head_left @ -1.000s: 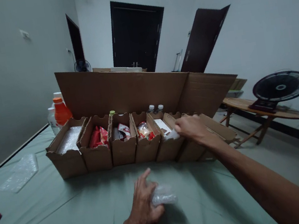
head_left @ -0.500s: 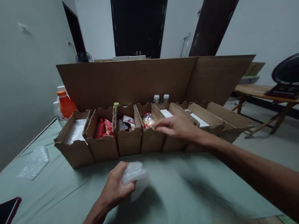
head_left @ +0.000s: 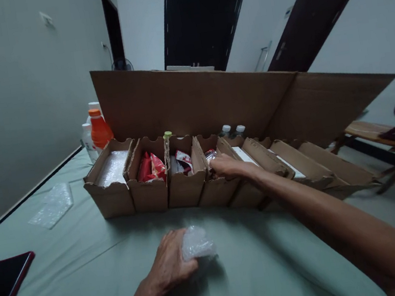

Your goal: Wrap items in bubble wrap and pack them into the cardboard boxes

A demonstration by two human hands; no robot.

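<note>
My left hand (head_left: 171, 259) is closed around a crumpled bubble wrap bag (head_left: 197, 243), just over the green cloth. Reaching forward, my right hand (head_left: 225, 165) dips into the fourth cardboard bin from the left (head_left: 217, 192). Its fingers are curled and their tips are hidden inside. Against them shows a shiny packet (head_left: 211, 155), only partly visible. To the left, one bin holds a red-and-grey item with a packet (head_left: 183, 158), another holds red snack packets (head_left: 151, 166), and the leftmost holds bubble wrap (head_left: 113, 168). White boxes (head_left: 245, 155) sit in bins to the right.
A flat piece of bubble wrap (head_left: 53, 206) and a dark phone (head_left: 8, 285) lie on the cloth (head_left: 103, 286) at left. Behind the bins stand an orange bottle (head_left: 100, 130), clear bottles with white caps (head_left: 232, 130) and a tall cardboard panel (head_left: 190, 97).
My right hand has lowered from above the bins into the fourth one, covering much of its contents. My left hand still holds the bubble wrap. The view has shifted leftward.
</note>
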